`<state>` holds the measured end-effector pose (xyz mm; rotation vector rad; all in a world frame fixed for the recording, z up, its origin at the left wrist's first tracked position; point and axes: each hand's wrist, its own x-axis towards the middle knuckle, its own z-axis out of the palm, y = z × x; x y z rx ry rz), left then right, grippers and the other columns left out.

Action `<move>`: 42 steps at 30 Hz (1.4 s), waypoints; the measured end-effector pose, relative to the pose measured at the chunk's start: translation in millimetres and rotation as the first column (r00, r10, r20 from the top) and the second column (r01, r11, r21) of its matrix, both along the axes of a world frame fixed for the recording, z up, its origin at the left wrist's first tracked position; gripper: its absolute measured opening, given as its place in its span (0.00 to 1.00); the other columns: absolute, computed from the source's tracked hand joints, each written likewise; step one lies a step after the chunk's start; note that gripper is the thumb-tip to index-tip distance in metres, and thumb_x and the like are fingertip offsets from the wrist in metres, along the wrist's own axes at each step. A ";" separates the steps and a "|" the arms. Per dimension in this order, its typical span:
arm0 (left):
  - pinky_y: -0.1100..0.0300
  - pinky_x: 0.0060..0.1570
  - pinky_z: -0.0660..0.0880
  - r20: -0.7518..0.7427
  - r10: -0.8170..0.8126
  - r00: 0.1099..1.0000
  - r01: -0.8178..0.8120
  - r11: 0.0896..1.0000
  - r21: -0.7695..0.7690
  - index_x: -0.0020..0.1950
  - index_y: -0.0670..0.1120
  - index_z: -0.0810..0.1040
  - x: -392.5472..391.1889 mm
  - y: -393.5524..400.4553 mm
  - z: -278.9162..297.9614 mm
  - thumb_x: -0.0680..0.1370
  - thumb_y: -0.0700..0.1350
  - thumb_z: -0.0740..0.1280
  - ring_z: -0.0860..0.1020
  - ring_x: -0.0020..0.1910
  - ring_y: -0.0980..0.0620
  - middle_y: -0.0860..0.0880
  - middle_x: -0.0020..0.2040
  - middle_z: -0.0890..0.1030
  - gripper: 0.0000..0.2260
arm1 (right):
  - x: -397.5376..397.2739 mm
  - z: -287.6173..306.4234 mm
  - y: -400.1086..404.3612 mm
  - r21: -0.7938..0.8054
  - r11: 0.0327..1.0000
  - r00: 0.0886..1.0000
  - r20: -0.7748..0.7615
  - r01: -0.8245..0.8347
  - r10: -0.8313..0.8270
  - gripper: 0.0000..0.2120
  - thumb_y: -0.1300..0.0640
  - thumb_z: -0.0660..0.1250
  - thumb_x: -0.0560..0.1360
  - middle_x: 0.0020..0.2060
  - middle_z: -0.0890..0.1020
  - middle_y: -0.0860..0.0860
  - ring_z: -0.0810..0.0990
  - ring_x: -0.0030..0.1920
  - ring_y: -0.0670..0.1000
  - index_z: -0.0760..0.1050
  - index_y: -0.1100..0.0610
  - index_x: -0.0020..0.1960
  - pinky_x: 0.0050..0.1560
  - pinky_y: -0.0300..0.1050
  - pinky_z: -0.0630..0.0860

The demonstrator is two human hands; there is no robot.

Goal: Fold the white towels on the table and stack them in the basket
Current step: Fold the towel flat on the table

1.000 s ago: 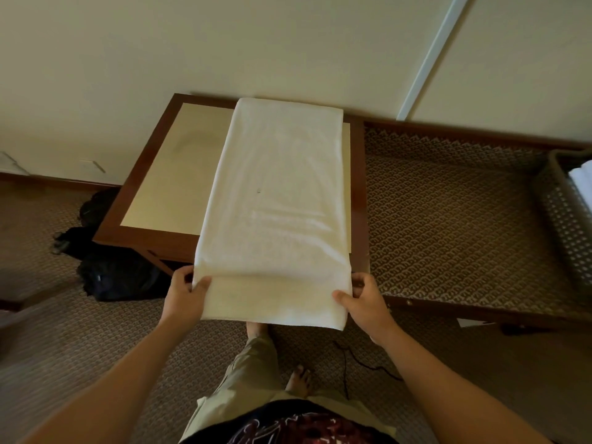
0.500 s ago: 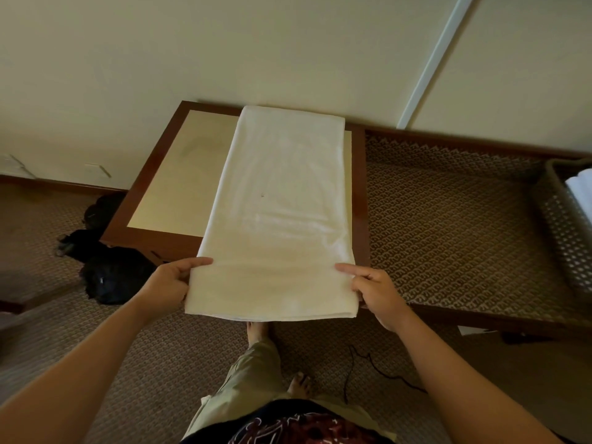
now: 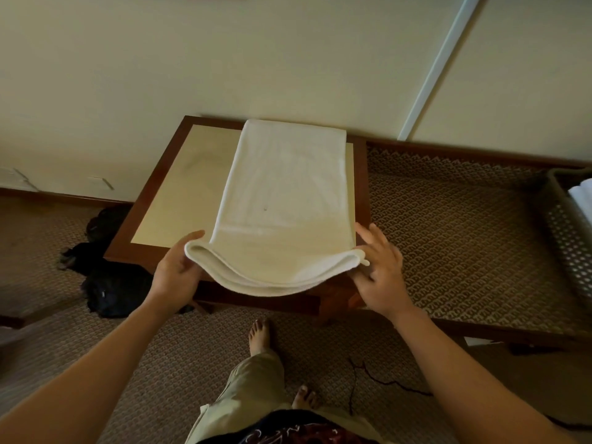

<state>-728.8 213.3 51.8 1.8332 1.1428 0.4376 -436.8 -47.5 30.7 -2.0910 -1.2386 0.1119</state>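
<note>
The white towel (image 3: pixel 285 200) lies lengthwise on the desk (image 3: pixel 179 200), its near folded edge lifted off the front by the left hand (image 3: pixel 176 270) and right hand (image 3: pixel 379 270), each grip pinching 1 corner.

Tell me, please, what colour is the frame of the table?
Dark reddish-brown wood, around a cream top; the table shows in the head view.

Wood-framed table (image 3: pixel 153 200), cream top: white towel (image 3: pixel 285 200) lies lengthwise along right side.
</note>
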 end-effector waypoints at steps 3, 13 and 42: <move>0.54 0.40 0.73 0.020 0.049 0.999 -0.049 0.999 -0.004 0.47 0.48 0.79 12.8 2.5 0.4 0.84 0.43 0.64 0.77 0.39 0.50 0.45 0.41 0.82 0.07 | 0.6 8.4 8.1 -0.043 0.997 0.971 -0.231 -0.067 0.056 0.15 0.46 0.64 0.82 0.64 0.79 0.41 0.72 0.67 0.32 0.78 0.49 0.66 0.73 0.52 0.67; 0.55 0.34 0.70 -0.029 0.030 0.999 -0.031 0.999 -0.034 0.41 0.41 0.75 36.0 22.9 -12.4 0.85 0.52 0.62 0.74 0.34 0.49 0.44 0.36 0.78 0.18 | 7.2 -3.1 25.0 0.102 0.979 0.898 -0.424 0.178 -0.119 0.12 0.50 0.69 0.77 0.29 0.79 0.51 0.77 0.29 0.50 0.78 0.55 0.39 0.27 0.51 0.73; 0.42 0.58 0.70 -0.259 0.133 0.957 -0.051 0.952 0.301 0.71 0.46 0.69 227.7 177.8 -43.9 0.83 0.48 0.64 0.73 0.61 0.34 0.39 0.65 0.75 0.18 | 118.6 -32.1 214.4 -0.368 0.674 0.738 0.050 0.640 -0.673 0.19 0.48 0.65 0.80 0.63 0.75 0.57 0.75 0.62 0.61 0.67 0.54 0.67 0.58 0.61 0.75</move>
